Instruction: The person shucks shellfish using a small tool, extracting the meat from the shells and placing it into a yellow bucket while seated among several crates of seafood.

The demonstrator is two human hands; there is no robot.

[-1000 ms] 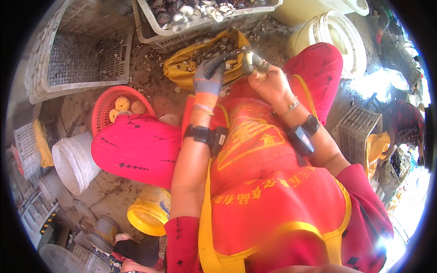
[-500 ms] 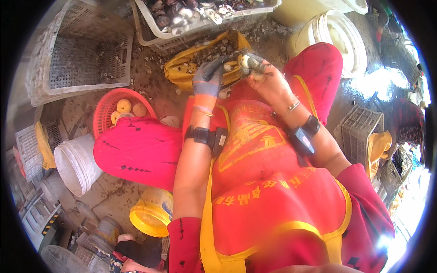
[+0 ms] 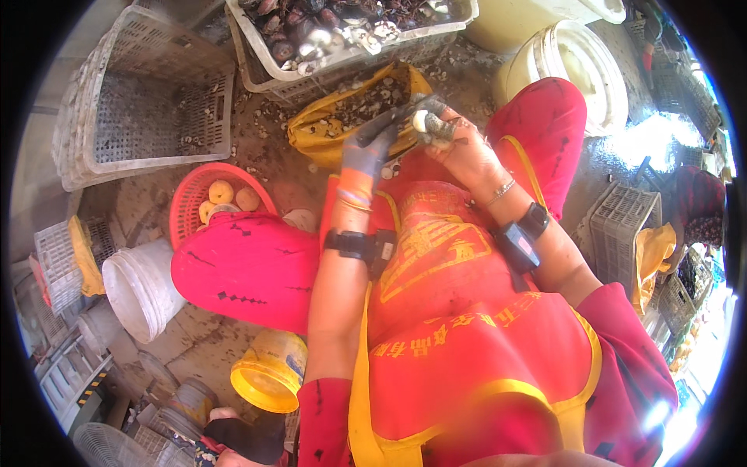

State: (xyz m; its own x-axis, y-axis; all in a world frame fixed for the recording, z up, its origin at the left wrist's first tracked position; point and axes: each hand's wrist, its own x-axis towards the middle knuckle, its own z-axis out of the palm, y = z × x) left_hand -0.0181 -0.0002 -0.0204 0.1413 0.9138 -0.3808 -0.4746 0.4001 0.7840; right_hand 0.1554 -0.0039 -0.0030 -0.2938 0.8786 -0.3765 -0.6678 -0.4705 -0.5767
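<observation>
My left hand (image 3: 369, 144), in a grey and orange glove with dark fingers, is raised over the yellow sack-like container (image 3: 311, 144). Its fingers are bent and closed, reaching toward my right fingertips; what they grip is hidden. Close beside it, my right hand (image 3: 471, 156) is curled, with grey covers on some fingers. Pinched in it is a small piece of shellfish (image 3: 421, 121), whitish and rounded. Shell bits lie inside the yellow container. Beyond it, a pale crate (image 3: 354, 56) is heaped with dark brown shellfish and white pieces.
A grey crate (image 3: 93, 148) stands at the far left. By my left knee are a red basket (image 3: 183, 194) with several round yellowish pieces, a white bucket (image 3: 140, 288) and a yellow bucket (image 3: 264, 373). White buckets (image 3: 556, 78) stand far right; another person (image 3: 249, 440) shows lower left.
Both hands stay close together, with my left hand shifted slightly right and down. My head view has tilted a little, so the surroundings sit slightly farther right.
</observation>
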